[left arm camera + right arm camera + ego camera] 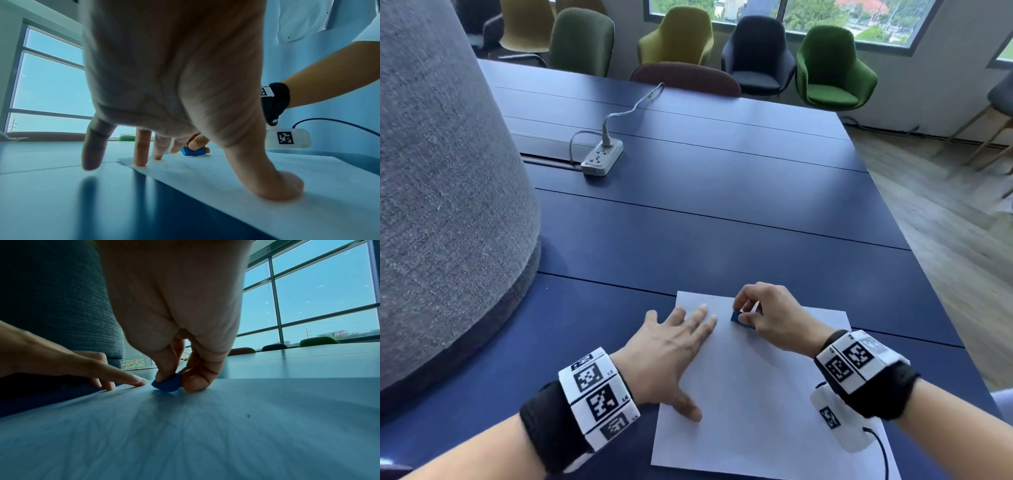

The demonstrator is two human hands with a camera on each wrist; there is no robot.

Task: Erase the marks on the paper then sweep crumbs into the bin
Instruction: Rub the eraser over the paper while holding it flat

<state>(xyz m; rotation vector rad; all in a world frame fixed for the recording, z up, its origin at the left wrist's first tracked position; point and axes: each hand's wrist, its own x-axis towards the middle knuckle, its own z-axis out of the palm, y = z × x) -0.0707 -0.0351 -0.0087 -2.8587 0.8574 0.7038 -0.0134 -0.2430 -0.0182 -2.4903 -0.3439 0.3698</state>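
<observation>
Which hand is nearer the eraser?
Right. The right hand pinches the eraser on the paper. The left hand lies flat on the paper's left side, its fingertips close to the eraser but apart from it.

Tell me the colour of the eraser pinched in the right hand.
Blue; the eraser shows best in the right wrist view.
</observation>
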